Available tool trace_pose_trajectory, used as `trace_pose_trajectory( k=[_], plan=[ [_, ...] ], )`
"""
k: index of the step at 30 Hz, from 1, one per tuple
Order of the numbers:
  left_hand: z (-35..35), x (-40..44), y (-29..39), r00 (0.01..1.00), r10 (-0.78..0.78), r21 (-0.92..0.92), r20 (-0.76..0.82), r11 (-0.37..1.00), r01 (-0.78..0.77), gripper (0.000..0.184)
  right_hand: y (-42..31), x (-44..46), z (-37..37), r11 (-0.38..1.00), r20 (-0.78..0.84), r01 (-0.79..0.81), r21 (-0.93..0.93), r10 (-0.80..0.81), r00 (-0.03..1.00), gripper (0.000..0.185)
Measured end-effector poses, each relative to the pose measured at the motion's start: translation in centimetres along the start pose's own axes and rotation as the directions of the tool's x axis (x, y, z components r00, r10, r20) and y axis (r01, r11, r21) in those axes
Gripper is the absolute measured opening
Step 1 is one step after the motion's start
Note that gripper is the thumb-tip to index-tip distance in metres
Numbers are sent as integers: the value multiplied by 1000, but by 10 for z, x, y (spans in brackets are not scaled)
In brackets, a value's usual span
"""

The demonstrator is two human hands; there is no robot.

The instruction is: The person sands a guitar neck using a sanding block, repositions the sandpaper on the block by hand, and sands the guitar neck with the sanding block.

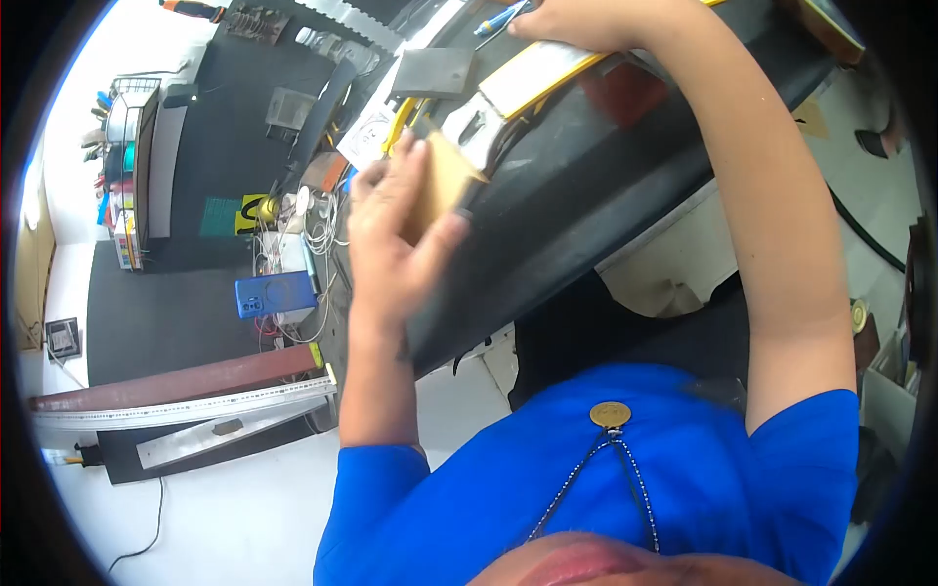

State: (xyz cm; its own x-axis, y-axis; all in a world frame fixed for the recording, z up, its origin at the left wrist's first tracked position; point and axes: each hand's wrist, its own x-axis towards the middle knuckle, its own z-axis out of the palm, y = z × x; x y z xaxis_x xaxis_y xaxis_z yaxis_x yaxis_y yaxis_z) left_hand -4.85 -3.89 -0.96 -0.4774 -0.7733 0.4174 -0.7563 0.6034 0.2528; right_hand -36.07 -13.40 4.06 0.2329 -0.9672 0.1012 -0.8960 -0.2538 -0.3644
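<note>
The left hand (pixel 396 225) is closed around a tan block (pixel 440 186), with the thumb on one side and fingers on the other. The block is up over the dark surface (pixel 547 225), near the pale handle of a long tool with a yellow edge (pixel 537 78). The right hand (pixel 581 21) is at the tool's far end, near a blue tool (pixel 503 20); I can't tell if it grips anything.

Off to the left, a rack (pixel 137 176) holds lots of small colorful things. A clear bottle (pixel 337 47) and a clear box (pixel 290 109) are farther up; I can't tell what is inside. A blue phone (pixel 274 294) is by some messy wires (pixel 322 230).
</note>
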Motion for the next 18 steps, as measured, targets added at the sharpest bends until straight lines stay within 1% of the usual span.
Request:
trace_pose_trajectory(
  k=[1,2,3,4,5,6,7,8,9,10,11,12,13,14,15,16,18],
  plan=[
    [-3,-5,13,999,30,3,17,1000,-30,78,-1,1,-4,999,58,-6,-32,8,998,53],
    [-5,-13,23,997,63,1,35,998,-63,79,0,2,-5,999,38,-1,-41,3,999,53],
    [-9,-20,7,989,138,0,47,990,-138,81,1,2,-3,999,22,3,-51,-2,1000,53],
    [-11,-25,-6,996,80,-28,41,997,-79,79,3,2,0,998,5,4,-58,-3,1000,52],
    [-9,-21,-18,999,26,-45,21,999,-25,78,7,6,5,996,-20,47,-81,-49,999,52],
    [-5,-17,-27,999,-46,-59,3,997,46,77,7,4,5,997,-15,30,-69,-31,999,53],
    [-5,-5,-14,999,-41,-14,22,999,42,74,2,2,5,999,-2,26,-47,-26,1000,53],
    [-1,-2,-3,1000,18,7,1,1000,-18,76,-1,1,0,999,-1,15,-32,-15,1000,53],
    [-5,-6,7,998,55,9,19,998,-55,78,-5,-1,-10,999,108,-40,-37,44,993,54],
    [-9,-15,17,995,92,6,41,996,-93,79,-3,1,-8,998,70,-9,-55,13,997,54],
    [-11,-27,-1,993,106,-9,48,994,-106,80,1,5,-1,997,34,20,-74,-18,999,54],
    [-13,-33,-19,999,39,-59,31,998,-37,78,5,6,5,995,-5,41,-93,-42,999,54],
    [-12,-24,-27,1000,-9,-60,28,998,10,77,6,4,8,994,-86,51,-95,-59,995,54],
    [-11,-21,-34,996,-82,-54,27,995,83,77,4,1,7,996,-53,47,-71,-51,997,54],
    [-7,-10,-19,998,-58,-60,13,996,59,75,1,-3,2,998,-17,51,-41,-51,999,54],
    [-6,-7,-9,999,44,-1,22,999,-44,76,0,-2,0,998,5,41,-45,-40,999,54],
    [-14,-21,10,995,78,-18,57,997,-77,77,-2,1,-6,998,49,21,-55,-18,999,55]
  ],
)
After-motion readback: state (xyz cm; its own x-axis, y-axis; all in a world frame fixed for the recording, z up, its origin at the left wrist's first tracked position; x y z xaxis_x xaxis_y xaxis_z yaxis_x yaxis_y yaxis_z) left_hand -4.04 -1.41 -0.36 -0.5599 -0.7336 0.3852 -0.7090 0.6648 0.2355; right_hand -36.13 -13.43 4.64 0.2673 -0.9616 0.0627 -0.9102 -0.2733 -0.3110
